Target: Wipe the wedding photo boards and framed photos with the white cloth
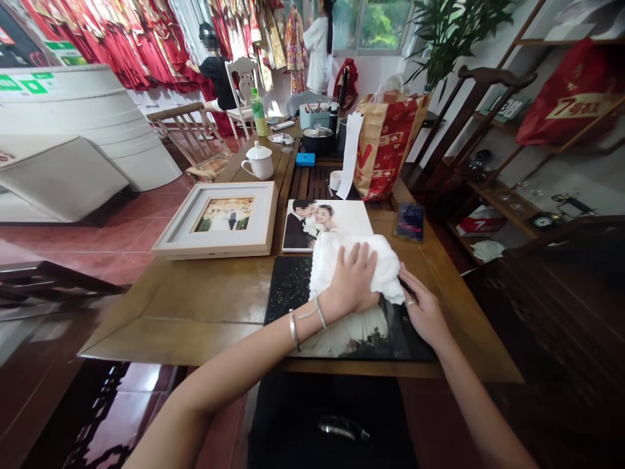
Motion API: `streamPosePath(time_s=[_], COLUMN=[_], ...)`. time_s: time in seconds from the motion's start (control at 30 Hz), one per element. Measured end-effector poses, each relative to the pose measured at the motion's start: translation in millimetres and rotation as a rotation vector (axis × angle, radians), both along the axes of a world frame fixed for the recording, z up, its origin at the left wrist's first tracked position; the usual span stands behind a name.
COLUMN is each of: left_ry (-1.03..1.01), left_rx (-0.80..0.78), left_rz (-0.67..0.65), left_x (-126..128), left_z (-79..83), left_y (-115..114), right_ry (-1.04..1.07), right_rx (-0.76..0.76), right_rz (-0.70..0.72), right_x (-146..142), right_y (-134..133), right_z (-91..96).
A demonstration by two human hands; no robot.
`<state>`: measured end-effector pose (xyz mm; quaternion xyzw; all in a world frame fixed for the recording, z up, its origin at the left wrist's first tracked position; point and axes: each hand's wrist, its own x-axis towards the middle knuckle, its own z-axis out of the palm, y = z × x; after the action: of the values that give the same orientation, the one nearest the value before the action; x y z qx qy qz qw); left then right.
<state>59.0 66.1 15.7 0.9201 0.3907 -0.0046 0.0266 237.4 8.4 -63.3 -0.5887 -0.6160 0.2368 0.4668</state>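
- The left hand lies palm down with its fingers spread, pressing on a white cloth. A bracelet sits on its wrist.
- The cloth is bunched under this hand and just beyond its fingertips.
- The right hand is just right of the left. It lies flat with its fingers together and their tips at the cloth's edge, and one finger bears a ring.
- A dark photo lies flat under both hands, and the right hand rests on its right edge.
- The photo lies on a table, and the cloth covers its far right corner.
- Just beyond the left fingertips lies a second photo, with the cloth overlapping its near edge.
- Beyond the left hand and to its left lies a framed picture.
- Beyond the right hand stands a small card.
- Well beyond both hands stand several containers:
  - a white cup with its lid on, contents hidden
  - a dark pot, also lidded
  - a box holding pens
  - a green bottle
  - a paper bag, whose inside cannot be seen
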Motion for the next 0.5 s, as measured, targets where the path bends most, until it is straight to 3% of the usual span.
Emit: streamPosePath(time_s=[0.07,0.13,0.37,0.5], left_ry=[-0.005,0.008,0.004,-0.057], left_rx=[0.014,0.012,-0.135,-0.232], left_rz=[0.028,0.023,-0.221,-0.282], left_x=[7.3,6.1,-40.0,-51.2], left_z=[-4.3,-7.2,0.7,6.6], left_y=[-2.5,-19.4,-115.4,-123.5], right_ry=[0.012,0.023,0.000,-0.018], right_rx=[-0.001,-0.004,-0.042,-0.041], right_rz=[-0.003,0.011,0.008,0.006], right_x=[-0.2,-1.0,-5.3,-5.3], right_y=[-0.1,-0.8,-3.4,-3.3], right_z=[-0.5,0.8,9.2,10.8])
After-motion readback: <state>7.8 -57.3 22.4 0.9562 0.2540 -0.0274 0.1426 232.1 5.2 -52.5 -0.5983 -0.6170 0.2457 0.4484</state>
